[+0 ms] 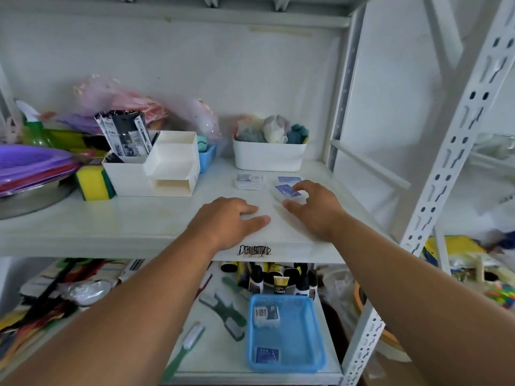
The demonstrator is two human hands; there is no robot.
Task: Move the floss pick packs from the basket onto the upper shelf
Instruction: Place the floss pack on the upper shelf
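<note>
Three small white-and-blue floss pick packs lie on the upper shelf [156,218]: one at the left [250,181], one further back [289,179], and one [287,190] between the thumb and fingers of my right hand [316,208], which pinches it against the shelf. My left hand [230,222] rests flat on the shelf near its front edge, holding nothing. On the lower shelf the blue basket [312,330] holds two more packs, one at its far end [266,313] and one at its near end [267,355].
A white divided organiser [167,168] and a white tub of sponges [269,157] stand behind the packs. A yellow sponge [93,183] and purple plates [30,168] sit at the left. Toothbrushes [223,310] and tubes [278,284] lie around the basket. A white rack upright [446,162] rises at the right.
</note>
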